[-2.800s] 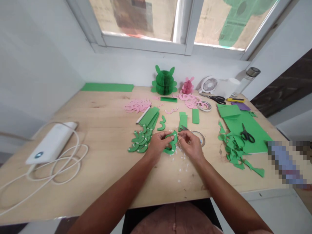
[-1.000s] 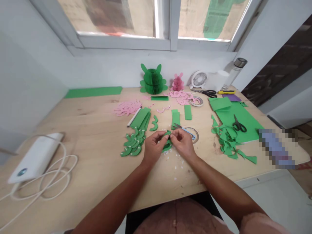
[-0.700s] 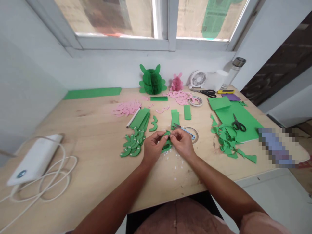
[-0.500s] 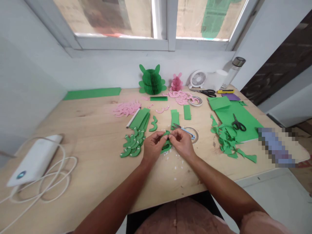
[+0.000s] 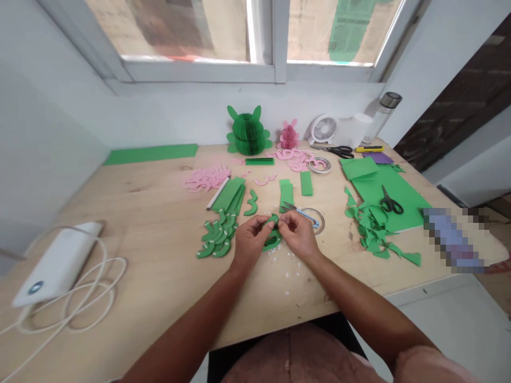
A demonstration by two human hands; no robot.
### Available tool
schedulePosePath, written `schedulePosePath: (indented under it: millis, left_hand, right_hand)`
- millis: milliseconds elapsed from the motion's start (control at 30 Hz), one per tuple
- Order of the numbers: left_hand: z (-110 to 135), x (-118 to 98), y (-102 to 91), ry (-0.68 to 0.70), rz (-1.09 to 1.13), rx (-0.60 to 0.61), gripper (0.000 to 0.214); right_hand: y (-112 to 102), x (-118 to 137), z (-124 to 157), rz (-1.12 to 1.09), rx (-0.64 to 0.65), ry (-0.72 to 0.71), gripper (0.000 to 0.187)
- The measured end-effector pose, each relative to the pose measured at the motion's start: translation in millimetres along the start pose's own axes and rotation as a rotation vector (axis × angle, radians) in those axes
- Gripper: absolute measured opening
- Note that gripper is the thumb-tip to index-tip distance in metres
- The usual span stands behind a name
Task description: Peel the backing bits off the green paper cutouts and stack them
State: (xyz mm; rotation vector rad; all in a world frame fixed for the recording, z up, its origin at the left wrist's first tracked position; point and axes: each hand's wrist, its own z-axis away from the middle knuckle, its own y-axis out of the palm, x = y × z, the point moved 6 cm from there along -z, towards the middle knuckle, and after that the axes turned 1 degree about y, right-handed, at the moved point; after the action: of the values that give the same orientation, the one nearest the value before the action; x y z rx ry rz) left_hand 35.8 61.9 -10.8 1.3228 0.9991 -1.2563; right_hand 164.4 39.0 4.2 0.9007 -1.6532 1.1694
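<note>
Between my two hands is a small curved green paper piece (image 5: 272,219). My left hand (image 5: 252,238) pinches it from the left with thumb and fingers. On its other side my right hand (image 5: 296,232) has its fingertips pressed together at the piece's edge; whether they grip a bit of tape is too small to tell. Another green cutout (image 5: 272,242) lies on the table beneath my hands. Left of them sits a pile of green curved cutouts (image 5: 217,236) with white strips on them. Light-blue-handled scissors (image 5: 309,217) lie across a tape roll (image 5: 322,227) just beyond my right hand.
Green paper strips (image 5: 227,196) and pink cutouts (image 5: 207,177) lie farther back. A green honeycomb paper figure (image 5: 248,134) and a smaller pink one (image 5: 289,136) stand by the wall. Green scraps (image 5: 373,226) and black scissors (image 5: 390,201) are right; a white device (image 5: 59,260) with cable is left.
My right fingertips have shifted very slightly at the edge of the green piece. My left hand and the things on the table stay as they were.
</note>
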Motion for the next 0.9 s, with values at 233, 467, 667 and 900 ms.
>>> schedulePosePath:
  millis: [233, 467, 667, 900]
  left_hand:
    - [-2.6, 0.4, -2.0, 0.062, -0.044, 0.009, 0.022]
    - [-2.9, 3.8, -2.3, 0.054, -0.057, 0.017, 0.023]
    - [-2.9, 1.0, -2.2, 0.069, -0.058, 0.014, 0.022]
    - [-5.2, 0.1, -2.2, 0.147, -0.128, 0.032, 0.019]
  right_hand:
    - [0.0, -0.9, -0.3, 0.006, -0.004, 0.0, 0.011]
    - [0.5, -3.1, -0.4, 0.016, -0.008, 0.009, 0.008]
    - [0.2, -1.3, 0.0, 0.008, 0.004, 0.002, 0.008]
    - [-0.8, 0.9, 0.1, 0.016, 0.002, -0.009, 0.01]
